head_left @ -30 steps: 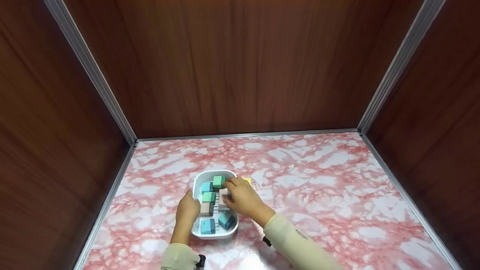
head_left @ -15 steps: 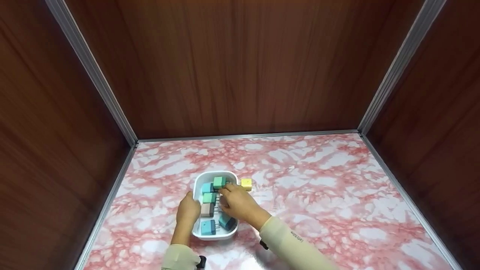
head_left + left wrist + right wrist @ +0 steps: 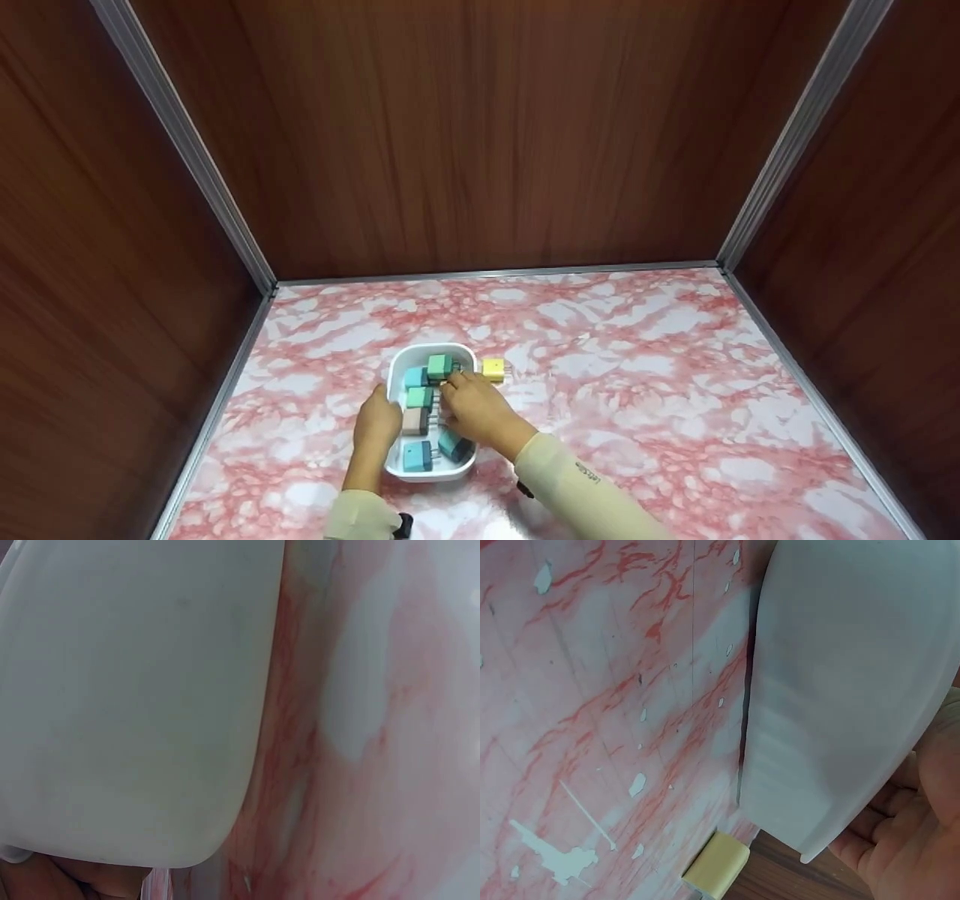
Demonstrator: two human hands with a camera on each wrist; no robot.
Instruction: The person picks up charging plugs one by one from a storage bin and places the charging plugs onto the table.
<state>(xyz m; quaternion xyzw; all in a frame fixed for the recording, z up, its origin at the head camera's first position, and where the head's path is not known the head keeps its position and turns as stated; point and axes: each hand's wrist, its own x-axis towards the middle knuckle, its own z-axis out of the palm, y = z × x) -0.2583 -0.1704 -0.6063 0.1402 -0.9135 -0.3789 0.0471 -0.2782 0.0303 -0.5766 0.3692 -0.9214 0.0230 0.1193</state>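
A white tray stands on the marbled surface, holding several two-tone charger plugs, among them a green plug, a beige plug and a light blue plug. At its left rim, my left hand grips the side wall, thumb uppermost. My right hand reaches over the right rim, its curled fingers down inside around another beige plug, which the hand now hides. In the right wrist view, the tray's outer wall covers the fingertips.
A yellow plug lies outside, close to the tray's upper right side, prongs pointing right. Brown wood-patterned panels with metal edge strips enclose the red-and-white surface at the back and both sides.
My right hand has shifted left and slightly down, deeper into the tray, covering the beige plug and uncovering the yellow one. The left hand keeps its place on the rim.
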